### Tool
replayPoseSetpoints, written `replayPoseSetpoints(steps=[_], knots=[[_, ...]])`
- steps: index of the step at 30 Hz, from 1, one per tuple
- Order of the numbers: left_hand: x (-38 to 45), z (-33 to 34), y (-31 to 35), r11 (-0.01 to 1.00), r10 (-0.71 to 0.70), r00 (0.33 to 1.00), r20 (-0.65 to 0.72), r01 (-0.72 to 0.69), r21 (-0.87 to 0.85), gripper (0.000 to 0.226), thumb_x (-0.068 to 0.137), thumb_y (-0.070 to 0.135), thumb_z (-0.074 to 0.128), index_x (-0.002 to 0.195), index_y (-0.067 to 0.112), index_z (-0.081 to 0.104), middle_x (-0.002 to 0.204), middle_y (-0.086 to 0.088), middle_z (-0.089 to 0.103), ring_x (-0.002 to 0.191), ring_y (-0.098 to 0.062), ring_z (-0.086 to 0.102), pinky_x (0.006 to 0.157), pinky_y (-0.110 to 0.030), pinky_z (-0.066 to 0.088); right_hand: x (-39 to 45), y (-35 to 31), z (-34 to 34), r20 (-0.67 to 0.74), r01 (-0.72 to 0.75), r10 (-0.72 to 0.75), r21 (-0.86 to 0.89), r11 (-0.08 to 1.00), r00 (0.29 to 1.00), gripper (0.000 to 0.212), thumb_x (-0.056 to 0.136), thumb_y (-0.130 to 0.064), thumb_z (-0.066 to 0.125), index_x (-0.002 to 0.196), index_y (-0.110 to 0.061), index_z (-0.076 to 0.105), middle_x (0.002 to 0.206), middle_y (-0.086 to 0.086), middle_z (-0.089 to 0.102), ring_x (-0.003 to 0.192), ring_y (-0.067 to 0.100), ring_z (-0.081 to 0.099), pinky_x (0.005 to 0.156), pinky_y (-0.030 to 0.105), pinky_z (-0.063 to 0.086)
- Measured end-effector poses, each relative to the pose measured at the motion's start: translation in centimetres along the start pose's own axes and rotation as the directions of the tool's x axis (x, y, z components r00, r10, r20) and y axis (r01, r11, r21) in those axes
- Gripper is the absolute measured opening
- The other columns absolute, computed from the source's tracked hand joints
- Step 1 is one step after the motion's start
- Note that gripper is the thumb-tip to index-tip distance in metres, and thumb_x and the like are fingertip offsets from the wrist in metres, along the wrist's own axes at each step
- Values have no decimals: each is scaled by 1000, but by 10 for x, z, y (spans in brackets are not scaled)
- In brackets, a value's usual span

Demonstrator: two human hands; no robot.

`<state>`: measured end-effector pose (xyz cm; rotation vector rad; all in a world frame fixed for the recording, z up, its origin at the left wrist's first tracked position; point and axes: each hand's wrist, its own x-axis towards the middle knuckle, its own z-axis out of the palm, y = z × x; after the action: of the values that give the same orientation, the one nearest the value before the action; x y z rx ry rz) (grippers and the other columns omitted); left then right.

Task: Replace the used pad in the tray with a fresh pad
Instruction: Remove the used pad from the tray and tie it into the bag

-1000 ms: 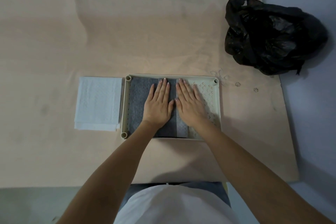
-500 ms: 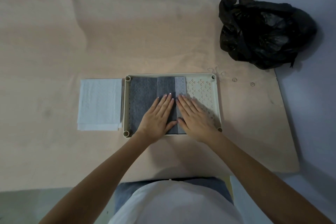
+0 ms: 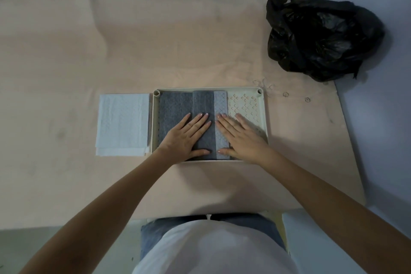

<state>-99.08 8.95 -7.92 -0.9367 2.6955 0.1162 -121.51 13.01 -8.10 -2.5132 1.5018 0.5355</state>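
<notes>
Left hand (image 3: 185,138) flat on grey pad (image 3: 175,115), fingers spread, gripping nothing. Right hand (image 3: 241,137) flat too, half on pad's folded strip, half on bare tray (image 3: 265,115); no hold. Pad inside tray, left part, folded over. Long side runs away from body. Step, by guess: folding used pad. Next: pinch folded pad, lift out. White pad (image 3: 123,122) waits left of tray.

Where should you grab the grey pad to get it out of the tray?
Probably the grey pad's folded right edge, coming from the right. That edge lies loose over the bare patterned floor of the tray, so fingers can slip under it. Its other sides sit tight against the tray walls.
</notes>
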Motion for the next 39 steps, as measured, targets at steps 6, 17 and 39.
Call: replayPoseSetpoints(steps=[6,17,39], knots=[[12,-11,8,1000,23,1000,9,-23,18,83,89,69,7,146,13,-17,158,-7,-12,146,-20,-12,117,-38,-14,-14,15,-8,31,-12,12,6,1000,999,83,91,-66,14,146,-11,-17,155,7,-21,143,20,-20,117,41,-13],[-29,-3,20,955,295,953,72,-294,-27,62,98,52,1,148,19,-14,156,1,-17,143,-16,-22,113,-41,-22,-48,5,1,14,280,-283,113,953,959,60,97,-54,6,150,-24,7,157,-3,1,145,13,-6,115,35,-17],[-37,-33,-5,696,-358,911,-206,113,-709,35,92,10,54,127,14,59,124,-9,59,112,-27,57,92,-37,47,-29,-37,-40,-492,122,54,320,940,869,16,82,-19,58,88,-10,69,88,3,66,80,23,62,73,35,48]])
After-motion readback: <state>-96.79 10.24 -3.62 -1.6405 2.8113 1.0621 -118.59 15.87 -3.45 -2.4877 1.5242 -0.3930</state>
